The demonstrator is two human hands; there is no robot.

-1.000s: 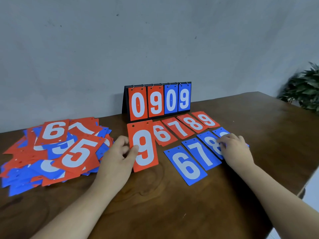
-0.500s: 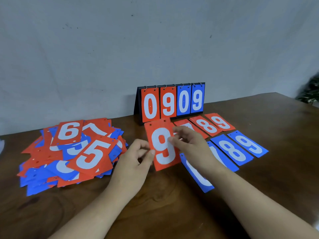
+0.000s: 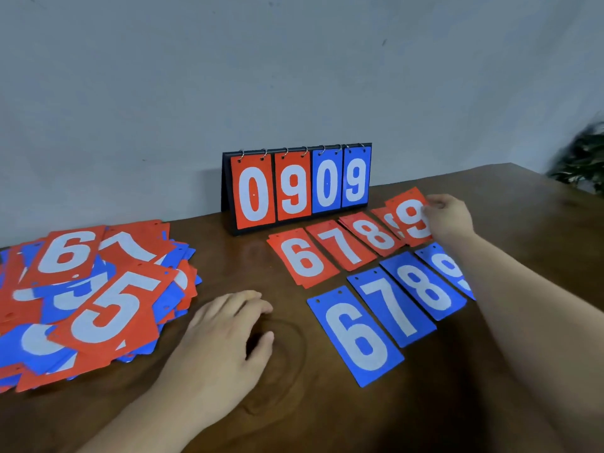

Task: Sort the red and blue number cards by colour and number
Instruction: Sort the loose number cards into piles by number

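We see the red 9 card (image 3: 413, 219) just in front of the scoreboard (image 3: 295, 188), off its blue end, pinched at its outer edge by the right hand (image 3: 449, 219). It lies tilted over a second red 9 (image 3: 389, 220), which shows only as a sliver beneath; we cannot tell whether the top card rests flat on it.

From there a red row runs back along the scoreboard's front toward its red end: red 8 (image 3: 372, 235), red 7 (image 3: 341, 245), red 6 (image 3: 302, 258), each edge close against the next. A blue row lies one step farther out from the scoreboard: blue 6 (image 3: 354, 335), blue 7 (image 3: 390, 305), blue 8 (image 3: 423, 284) and blue 9 (image 3: 452, 271), the last partly hidden by the right forearm.

The left hand (image 3: 222, 335) rests on the counter (image 3: 327, 403) well in front of the scoreboard's red end, fingers loosely bent, holding nothing. The hands are well apart.

Beyond the scoreboard's red end sits a loose pile of mixed cards (image 3: 88, 295), a red 5 and a red 6 on top. The scoreboard itself reads 0 9 in red and 0 9 in blue. Past its blue end a plant (image 3: 585, 165) stands blurred at the counter's far corner.
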